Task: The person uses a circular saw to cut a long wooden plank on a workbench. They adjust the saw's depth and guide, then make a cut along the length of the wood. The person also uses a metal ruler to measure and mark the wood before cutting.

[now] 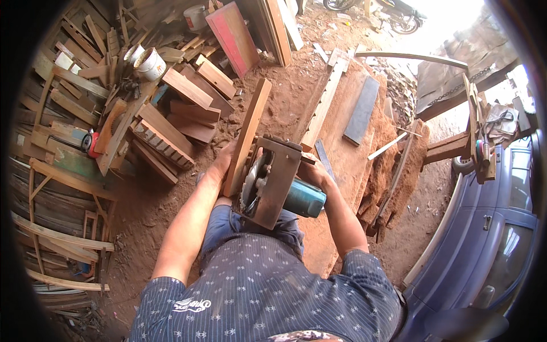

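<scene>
In front of my body I hold a circular saw [278,185] with a teal motor housing and a dark metal base plate. Its toothed blade shows on the left side of the plate. My right hand [318,172] is closed on the saw at its right side, its fingers partly hidden behind the tool. A narrow wooden board [249,134] stands tilted just left of the blade. My left hand [224,161] is closed around the board's left edge, with the fingertips hidden behind it. Whether blade and board touch I cannot tell.
A long wooden workbench [333,114] runs ahead to the right, bearing a dark flat plank [362,111] and a notched strip [325,100]. Offcuts and white buckets [150,64] crowd the left. A blue car [484,228] stands at right, a motorcycle [401,17] far back.
</scene>
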`<state>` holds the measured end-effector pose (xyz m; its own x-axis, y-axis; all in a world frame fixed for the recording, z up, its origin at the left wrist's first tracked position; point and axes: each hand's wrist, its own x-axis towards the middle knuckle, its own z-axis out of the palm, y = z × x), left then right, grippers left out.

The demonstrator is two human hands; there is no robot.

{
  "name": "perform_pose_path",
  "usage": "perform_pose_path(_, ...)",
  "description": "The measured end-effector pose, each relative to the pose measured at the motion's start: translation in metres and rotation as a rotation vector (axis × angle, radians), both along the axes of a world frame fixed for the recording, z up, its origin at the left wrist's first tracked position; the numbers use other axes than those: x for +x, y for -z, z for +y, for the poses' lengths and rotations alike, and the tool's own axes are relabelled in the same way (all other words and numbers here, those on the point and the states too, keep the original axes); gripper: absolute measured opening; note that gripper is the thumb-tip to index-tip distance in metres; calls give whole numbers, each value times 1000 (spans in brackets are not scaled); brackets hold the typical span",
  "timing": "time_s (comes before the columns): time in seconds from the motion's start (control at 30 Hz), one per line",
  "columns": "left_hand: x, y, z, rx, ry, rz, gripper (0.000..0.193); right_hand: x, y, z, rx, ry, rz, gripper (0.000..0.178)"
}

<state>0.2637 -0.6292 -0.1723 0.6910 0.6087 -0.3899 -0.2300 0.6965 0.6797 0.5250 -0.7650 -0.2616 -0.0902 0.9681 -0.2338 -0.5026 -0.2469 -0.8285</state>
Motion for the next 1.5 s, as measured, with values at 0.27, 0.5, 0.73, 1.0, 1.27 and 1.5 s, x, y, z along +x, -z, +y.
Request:
perform_pose_path(0.27,-1,1,5,-31,46,-27,48,14,-28,21,-172,-221,435,27)
perform_pose_path(0.5,-1,14,3,21,-22,13,44,-13,-26,-2,126,-55,579,50)
perform_pose_path(0.73,-6,14,9,3,20,38,41,14,13,14,-153,-117,607,29)
perform_pose_path(1.0,-4,10,4,-128,-64,-12,37,-13,-30,10,23,-39,403,48)
perform_pose_path(1.27,-15,42,20,112,21,10,39,8,3,27,-89,-213,446,35)
perform_pose_path(1.5,-10,22,11,-15,-22,93,44,-18,-39,13,-78,0,432,51)
